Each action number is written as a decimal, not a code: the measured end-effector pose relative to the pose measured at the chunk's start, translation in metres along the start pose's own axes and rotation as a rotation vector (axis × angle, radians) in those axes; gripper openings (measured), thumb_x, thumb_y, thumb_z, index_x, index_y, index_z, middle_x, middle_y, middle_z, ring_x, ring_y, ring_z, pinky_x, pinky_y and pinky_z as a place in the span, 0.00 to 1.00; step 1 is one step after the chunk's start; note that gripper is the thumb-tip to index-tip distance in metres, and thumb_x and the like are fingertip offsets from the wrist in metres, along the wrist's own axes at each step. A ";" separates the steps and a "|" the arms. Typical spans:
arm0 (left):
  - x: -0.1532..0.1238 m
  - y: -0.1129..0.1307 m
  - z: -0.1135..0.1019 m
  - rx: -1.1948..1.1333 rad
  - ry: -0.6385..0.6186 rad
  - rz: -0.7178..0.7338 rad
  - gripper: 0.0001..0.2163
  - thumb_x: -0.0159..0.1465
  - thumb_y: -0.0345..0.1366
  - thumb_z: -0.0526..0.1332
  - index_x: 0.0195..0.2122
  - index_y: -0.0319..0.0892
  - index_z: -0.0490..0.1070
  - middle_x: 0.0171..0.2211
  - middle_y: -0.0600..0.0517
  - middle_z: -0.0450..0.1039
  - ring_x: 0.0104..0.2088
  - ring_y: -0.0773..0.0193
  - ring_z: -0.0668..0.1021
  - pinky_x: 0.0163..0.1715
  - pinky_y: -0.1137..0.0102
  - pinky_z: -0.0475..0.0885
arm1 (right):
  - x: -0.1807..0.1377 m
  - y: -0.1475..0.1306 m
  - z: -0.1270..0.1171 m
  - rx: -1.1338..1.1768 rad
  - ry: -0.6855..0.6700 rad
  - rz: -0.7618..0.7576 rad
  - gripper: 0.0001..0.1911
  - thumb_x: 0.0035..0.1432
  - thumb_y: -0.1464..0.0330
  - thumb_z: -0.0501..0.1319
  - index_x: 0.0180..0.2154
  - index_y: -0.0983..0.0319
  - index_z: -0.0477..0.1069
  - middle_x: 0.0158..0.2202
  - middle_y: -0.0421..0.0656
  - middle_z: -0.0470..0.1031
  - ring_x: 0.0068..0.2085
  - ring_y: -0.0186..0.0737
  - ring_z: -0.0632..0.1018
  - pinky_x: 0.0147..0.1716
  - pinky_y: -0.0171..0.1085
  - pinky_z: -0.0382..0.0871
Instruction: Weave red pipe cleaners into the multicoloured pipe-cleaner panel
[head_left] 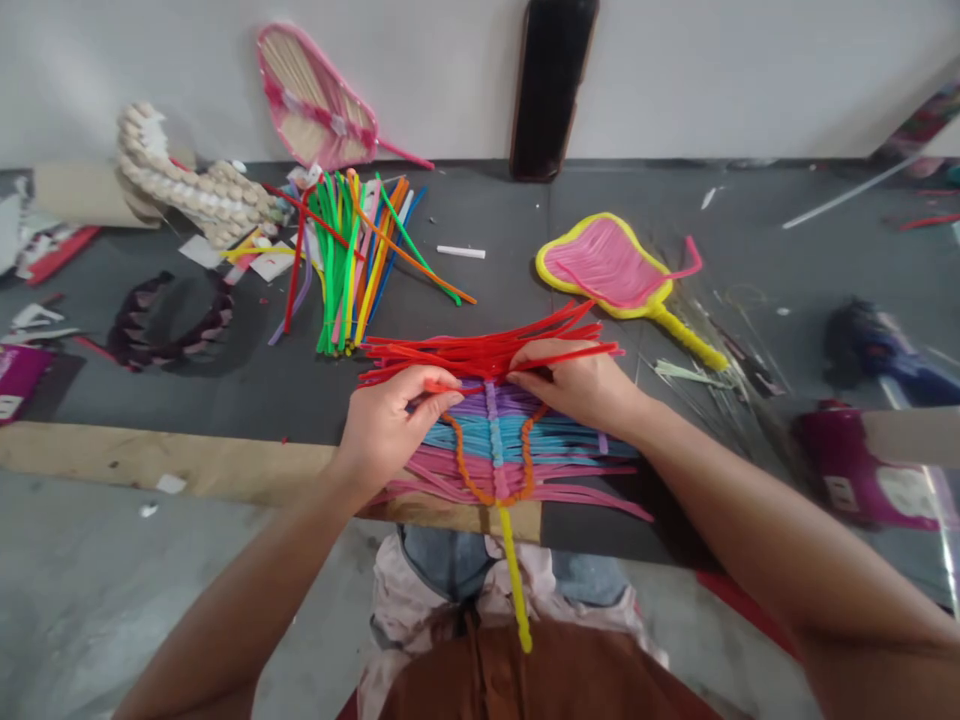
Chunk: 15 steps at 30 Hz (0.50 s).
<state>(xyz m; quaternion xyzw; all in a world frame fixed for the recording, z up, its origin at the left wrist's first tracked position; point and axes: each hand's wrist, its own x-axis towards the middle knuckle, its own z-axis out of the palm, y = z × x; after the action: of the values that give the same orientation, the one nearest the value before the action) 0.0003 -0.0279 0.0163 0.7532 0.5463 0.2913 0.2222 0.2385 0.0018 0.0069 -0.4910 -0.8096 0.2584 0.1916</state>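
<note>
A half-woven piece of pipe cleaners (499,455) lies at the near edge of the dark mat (487,210), with bands of red, purple, blue and pink crossing an orange outline and a yellow stem (516,580) hanging toward my lap. My left hand (394,420) pinches a red pipe cleaner at the left of the weave. My right hand (581,385) presses closed fingers on the red strands (480,352) at the right side. Both hands sit on the top rows.
A loose bundle of coloured pipe cleaners (349,255) lies behind the weave. A finished pink and yellow fan shape (611,265) sits to the right, another pink one (315,100) leans on the wall. A beaded piece (187,190), dark ring (169,320) and scraps lie left.
</note>
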 end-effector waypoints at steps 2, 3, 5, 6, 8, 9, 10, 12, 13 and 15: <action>0.002 0.001 0.003 -0.013 -0.037 0.019 0.06 0.64 0.38 0.64 0.41 0.47 0.77 0.38 0.57 0.82 0.37 0.65 0.83 0.39 0.73 0.77 | 0.000 0.000 0.001 -0.002 0.005 0.015 0.06 0.62 0.70 0.60 0.37 0.61 0.76 0.39 0.43 0.81 0.40 0.39 0.78 0.41 0.35 0.68; 0.003 0.000 0.004 0.002 -0.067 0.063 0.07 0.65 0.37 0.63 0.43 0.47 0.77 0.40 0.56 0.82 0.40 0.64 0.82 0.42 0.72 0.76 | 0.000 0.000 0.001 -0.002 0.005 0.022 0.06 0.62 0.70 0.60 0.37 0.61 0.76 0.38 0.43 0.81 0.39 0.39 0.78 0.40 0.35 0.68; 0.005 -0.002 0.002 0.064 -0.142 0.203 0.10 0.67 0.34 0.59 0.48 0.47 0.75 0.45 0.54 0.81 0.44 0.63 0.81 0.47 0.69 0.75 | 0.000 0.001 0.001 -0.005 0.007 0.028 0.05 0.61 0.70 0.60 0.37 0.61 0.76 0.38 0.43 0.80 0.39 0.39 0.78 0.40 0.34 0.68; 0.006 -0.003 0.001 0.106 -0.173 0.287 0.11 0.68 0.33 0.57 0.50 0.46 0.74 0.46 0.52 0.80 0.45 0.62 0.81 0.49 0.68 0.75 | 0.000 0.001 0.001 -0.007 0.012 0.029 0.05 0.61 0.70 0.61 0.37 0.61 0.76 0.38 0.43 0.80 0.39 0.39 0.78 0.40 0.34 0.67; 0.009 -0.005 -0.001 0.208 -0.183 0.446 0.13 0.69 0.31 0.54 0.50 0.44 0.75 0.46 0.49 0.80 0.45 0.60 0.80 0.47 0.65 0.75 | 0.000 0.002 0.002 -0.010 0.021 0.025 0.05 0.61 0.70 0.61 0.37 0.61 0.76 0.38 0.43 0.80 0.39 0.39 0.78 0.40 0.34 0.67; 0.010 -0.006 -0.003 0.267 -0.159 0.513 0.12 0.69 0.31 0.54 0.49 0.43 0.75 0.44 0.48 0.80 0.43 0.59 0.80 0.44 0.64 0.75 | -0.001 0.002 0.002 -0.008 0.025 0.020 0.05 0.61 0.70 0.61 0.37 0.61 0.76 0.38 0.43 0.80 0.39 0.39 0.78 0.39 0.34 0.67; 0.011 -0.006 -0.004 0.332 -0.125 0.571 0.12 0.69 0.32 0.54 0.46 0.42 0.76 0.41 0.48 0.81 0.40 0.58 0.80 0.41 0.63 0.74 | -0.001 0.003 0.003 -0.003 0.030 0.014 0.05 0.61 0.70 0.61 0.37 0.61 0.76 0.37 0.42 0.80 0.39 0.39 0.78 0.39 0.34 0.67; 0.013 -0.005 -0.004 0.452 -0.047 0.652 0.09 0.68 0.32 0.56 0.42 0.42 0.76 0.37 0.49 0.81 0.35 0.59 0.78 0.36 0.63 0.71 | -0.001 0.004 0.004 0.018 0.040 0.000 0.05 0.61 0.70 0.61 0.37 0.61 0.76 0.37 0.42 0.80 0.39 0.38 0.78 0.39 0.34 0.67; 0.014 -0.004 -0.004 0.496 -0.005 0.676 0.08 0.68 0.32 0.57 0.41 0.43 0.76 0.36 0.51 0.81 0.34 0.59 0.77 0.35 0.63 0.70 | -0.001 0.005 0.005 0.031 0.048 -0.009 0.05 0.61 0.70 0.61 0.37 0.61 0.76 0.38 0.42 0.81 0.39 0.38 0.78 0.39 0.34 0.67; 0.015 -0.002 -0.002 0.554 0.075 0.678 0.05 0.67 0.33 0.60 0.40 0.45 0.76 0.37 0.53 0.81 0.36 0.59 0.75 0.37 0.62 0.67 | -0.002 0.006 0.006 0.046 0.064 -0.022 0.05 0.61 0.70 0.61 0.37 0.60 0.76 0.38 0.43 0.81 0.40 0.39 0.79 0.40 0.35 0.68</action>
<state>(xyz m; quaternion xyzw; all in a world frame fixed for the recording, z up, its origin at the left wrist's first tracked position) 0.0011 -0.0125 0.0193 0.9101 0.3332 0.2173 -0.1162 0.2400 0.0012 -0.0020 -0.4855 -0.8023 0.2588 0.2316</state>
